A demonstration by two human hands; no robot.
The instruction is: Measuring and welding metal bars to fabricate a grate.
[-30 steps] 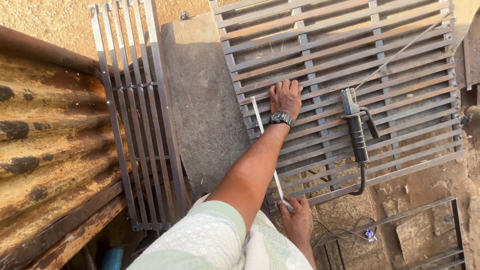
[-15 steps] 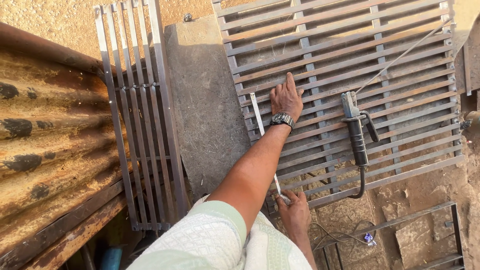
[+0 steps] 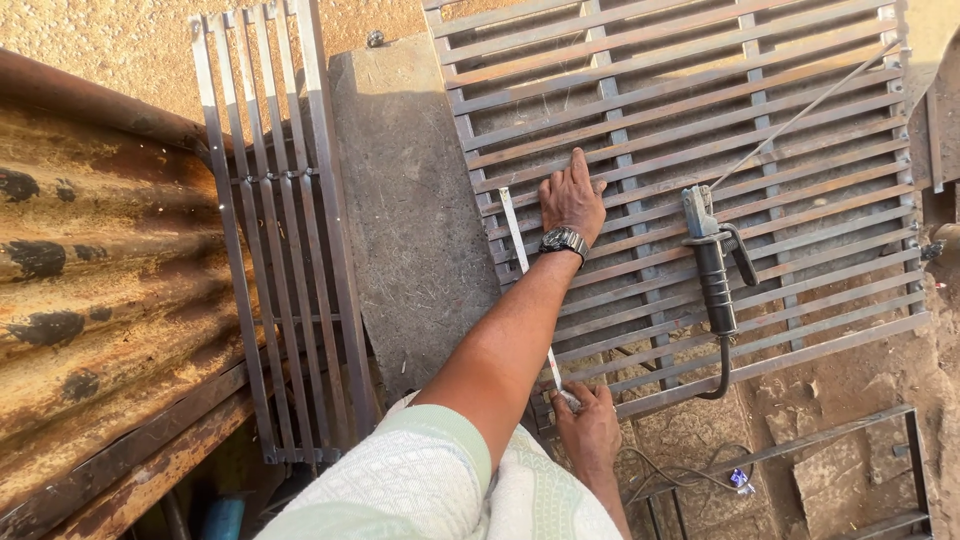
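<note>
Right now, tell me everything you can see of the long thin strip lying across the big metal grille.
The strip is a narrow, pale, flat band, seemingly metal, perhaps a rule. It lies on the large slatted grille, crossing its rusty bars near the left edge, slanting from upper left to lower right. The left hand presses flat on the grille just right of its upper part; the right hand pinches its lower end. The forearm hides part of it.

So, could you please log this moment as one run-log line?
left hand: flat on metal grille | right hand: pinching measuring tape end at grille's near edge | electrode holder: lying on grille, untouched
</note>
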